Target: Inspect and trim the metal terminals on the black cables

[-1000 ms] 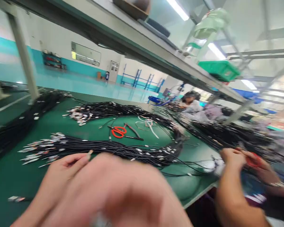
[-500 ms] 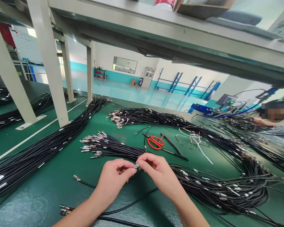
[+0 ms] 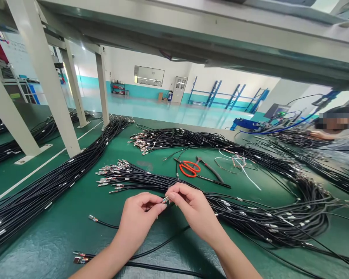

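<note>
Between my fingertips is a small metal connector (image 3: pixel 165 199), with a bit of orange showing beside it. My left hand (image 3: pixel 140 215) pinches it from the left, thumb and forefinger closed. From the right, the thumb and forefinger of my right hand (image 3: pixel 190 205) close on its other end. Fingers cover most of the connector, and I cannot make out which cable it belongs to. Left of my left hand, a loose black cable ends in a metal connector (image 3: pixel 92 218). Nearer me lie more cable ends with a larger metal connector (image 3: pixel 79 260). Just beyond my hands runs a cable bundle (image 3: pixel 142 180) with metal tips.
Orange-handled scissors (image 3: pixel 189 169) and dark-handled pliers (image 3: pixel 211 170) lie beyond my hands on the green table (image 3: pixel 159 164). White ties (image 3: pixel 247 172) are to their right. Long black cable bundles (image 3: pixel 75 166) flank the space. A shelf beam (image 3: pixel 168 23) crosses overhead. A person (image 3: pixel 334 128) sits at far right.
The connector looks slightly turned between my fingertips, with orange now showing. Both hands keep their pinch in nearly the same place. The whole view has shifted slightly.
</note>
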The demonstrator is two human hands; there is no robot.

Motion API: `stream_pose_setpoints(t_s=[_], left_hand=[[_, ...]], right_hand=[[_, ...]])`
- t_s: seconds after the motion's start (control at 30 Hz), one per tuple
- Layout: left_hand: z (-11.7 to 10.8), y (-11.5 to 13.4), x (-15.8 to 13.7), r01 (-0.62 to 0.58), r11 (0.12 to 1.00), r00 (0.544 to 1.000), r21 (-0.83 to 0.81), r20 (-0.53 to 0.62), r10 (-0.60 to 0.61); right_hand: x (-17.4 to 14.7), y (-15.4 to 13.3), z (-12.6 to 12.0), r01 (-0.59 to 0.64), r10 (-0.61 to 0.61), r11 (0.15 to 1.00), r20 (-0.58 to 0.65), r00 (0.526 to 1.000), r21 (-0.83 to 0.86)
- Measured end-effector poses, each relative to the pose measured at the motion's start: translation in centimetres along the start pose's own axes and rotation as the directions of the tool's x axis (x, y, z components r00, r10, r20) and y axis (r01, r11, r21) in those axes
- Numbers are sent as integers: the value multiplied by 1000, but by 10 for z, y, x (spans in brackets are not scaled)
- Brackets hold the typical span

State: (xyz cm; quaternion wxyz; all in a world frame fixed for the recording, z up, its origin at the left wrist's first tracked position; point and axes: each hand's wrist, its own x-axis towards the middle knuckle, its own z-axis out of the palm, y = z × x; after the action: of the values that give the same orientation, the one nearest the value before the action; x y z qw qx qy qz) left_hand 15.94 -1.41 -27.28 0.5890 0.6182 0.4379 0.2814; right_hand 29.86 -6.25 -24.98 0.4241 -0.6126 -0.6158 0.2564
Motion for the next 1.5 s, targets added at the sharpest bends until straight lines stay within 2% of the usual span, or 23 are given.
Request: stream_pose_setpoints(t_s=[0.4, 0.53, 0.63, 0.73, 0.87, 1.03, 1.27, 1.4, 1.5], left_hand=[[0, -1, 1, -16, 1000, 1000, -3, -20, 15], [-2, 2, 0, -20, 1000, 1000, -10, 3, 20], [-2, 2, 0, -30, 999, 999, -15, 29, 31], [-3, 0, 1, -53, 998, 997, 15, 65, 52], [-5, -2, 2, -49, 999, 987, 19, 155, 46], [-8, -2, 3, 70, 990, 952, -124, 305, -29], [-9, -1, 2, 110, 978, 923, -178, 383, -34], [-13, 2, 2, 92, 975, 946, -203, 324, -22], [-23, 4, 7, 52, 939, 987, -340, 161, 4]], right_hand=[[2, 3, 1, -20, 20, 1000, 4, 1000, -12], [2, 3, 1, 79, -79, 997, -36, 996, 0], [2, 3, 2, 182, -185, 981, -38, 982, -70], [4, 3, 4, 214, -224, 967, -63, 973, -139], [6, 1, 7, 117, -131, 983, -94, 987, -140], [10, -1, 9, -51, 46, 997, -79, 996, -52], [11, 1, 10, -92, 92, 996, -66, 994, -1], [12, 4, 3, -73, 80, 994, -83, 993, 78], [13, 11, -6, -51, 60, 996, -142, 988, 66]])
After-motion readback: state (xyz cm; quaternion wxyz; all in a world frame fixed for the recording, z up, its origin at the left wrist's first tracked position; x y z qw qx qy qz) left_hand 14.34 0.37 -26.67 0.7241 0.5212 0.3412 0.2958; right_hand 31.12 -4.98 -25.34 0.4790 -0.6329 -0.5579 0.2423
